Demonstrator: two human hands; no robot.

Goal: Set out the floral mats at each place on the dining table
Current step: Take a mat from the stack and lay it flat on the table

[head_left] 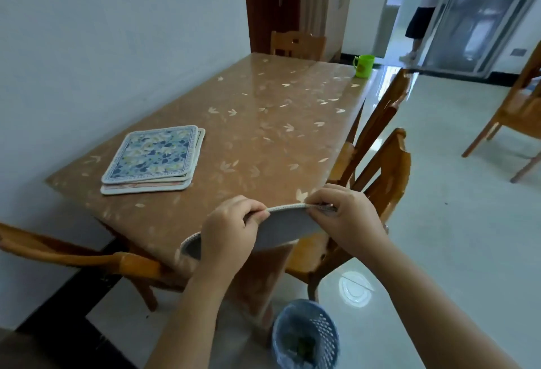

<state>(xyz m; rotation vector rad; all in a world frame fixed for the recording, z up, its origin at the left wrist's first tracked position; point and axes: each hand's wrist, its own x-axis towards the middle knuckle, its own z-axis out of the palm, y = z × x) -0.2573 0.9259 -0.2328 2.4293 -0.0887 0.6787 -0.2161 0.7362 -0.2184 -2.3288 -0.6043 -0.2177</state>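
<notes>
At the near right corner of the desk [278, 122] you hold one mat [287, 228] up on its edge, grey back towards you, so the printed face should be looking away over the desk top. Your left hand [231, 228] curls its grip over the top edge at the left. Your right hand [342, 216] pinches the same edge near the right corner. Both grips are closed on the mat and on nothing else. That top edge runs left to right between them and bows upward a little, so expect the mat to flex. Its low left corner hangs by the desk's near edge; you cannot tell whether it touches.

Bare desk lies just beyond the mat on the far side of both grips, so laying it likely means tipping the top edge away and down. Watch the right: a wooden chair [383, 169] stands just beside your right hand, its back rising above the desk edge. The stack [152, 161] of floral mats lies well to the left, nearer your left hand. A green cup [364, 66] sits at the far right corner, well apart, and the middle of the desk is open
</notes>
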